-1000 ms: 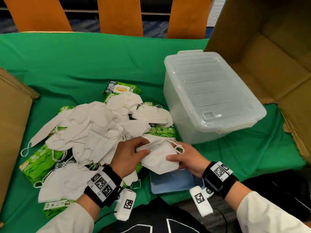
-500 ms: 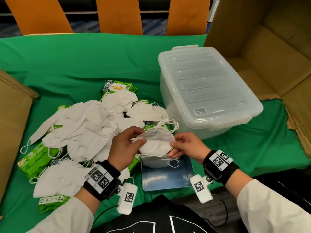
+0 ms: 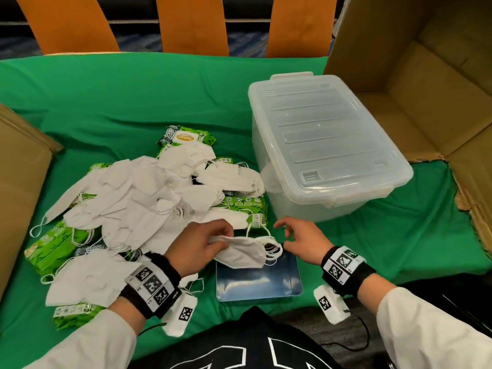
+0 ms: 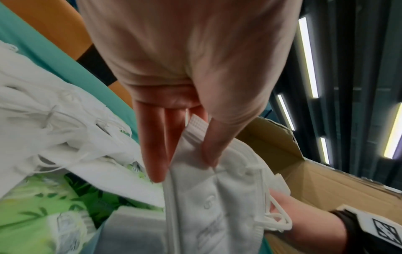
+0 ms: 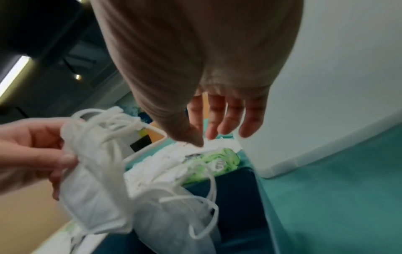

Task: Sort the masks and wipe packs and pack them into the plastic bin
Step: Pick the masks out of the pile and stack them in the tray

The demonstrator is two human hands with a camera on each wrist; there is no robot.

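My left hand (image 3: 221,239) pinches a folded white mask (image 3: 239,253) by its left end, thumb on top in the left wrist view (image 4: 185,170). The mask hangs just over a blue tray (image 3: 261,284) at the table's front edge, where another mask (image 5: 174,214) lies. My right hand (image 3: 283,235) hovers open just right of the ear loops (image 3: 271,249), holding nothing. A heap of white masks (image 3: 138,198) covers several green wipe packs (image 3: 186,137) to the left. The clear plastic bin (image 3: 324,145) stands behind my right hand with its lid on.
Green cloth (image 3: 133,97) covers the table. An open cardboard box (image 3: 426,83) stands at the right, another cardboard flap (image 3: 18,187) at the left. Orange chair backs (image 3: 191,22) line the far edge. A further wipe pack (image 3: 50,246) lies at the left front.
The mask has come down from mid-air to just above the blue tray. My right hand has let go of it and pulled away to the right; the left still holds it.
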